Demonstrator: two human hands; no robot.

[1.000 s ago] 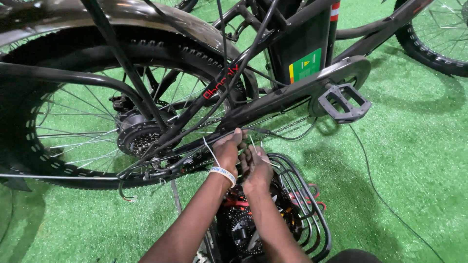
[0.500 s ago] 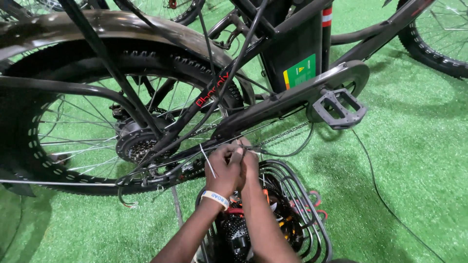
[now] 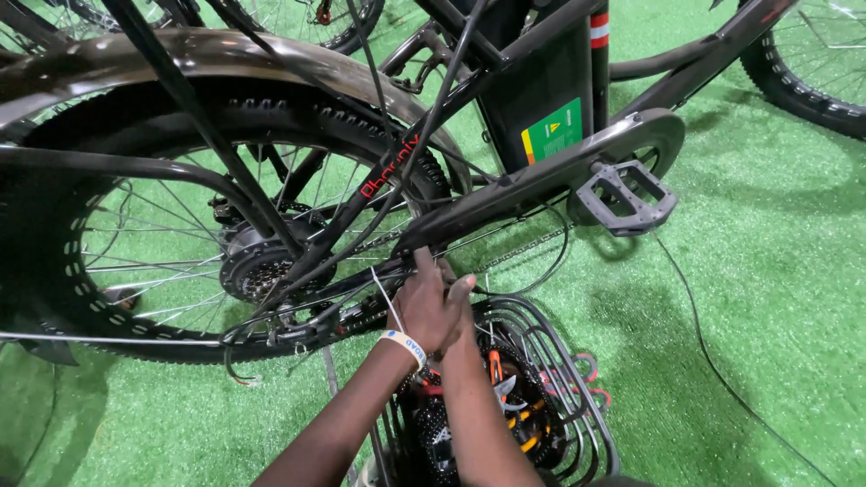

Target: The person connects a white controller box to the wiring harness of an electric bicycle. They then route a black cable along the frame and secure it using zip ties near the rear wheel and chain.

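Observation:
A black electric bicycle stands on green turf, its fat rear wheel [image 3: 54,271] at the left. My left hand [image 3: 417,309], with a pale wristband, is closed at the lower frame tube [image 3: 505,194] beside the chain. A thin white zip tie [image 3: 386,296] sticks out from its left side. My right hand [image 3: 458,296] presses against the left hand from the right, mostly hidden behind it, so its grip cannot be told. One finger points up and touches the tube. The rear hub motor [image 3: 248,261] lies to the left of both hands.
A black wire basket [image 3: 577,397] below my arms holds a chainring and orange-handled tools. A grey pedal [image 3: 624,197] juts out at the right, with a black cable [image 3: 722,361] trailing over the turf. Another bicycle wheel [image 3: 812,63] stands at the top right.
My hands have drawn closer together at the frame tube, and the left hand now covers most of the right. The view has shifted slightly to the right.

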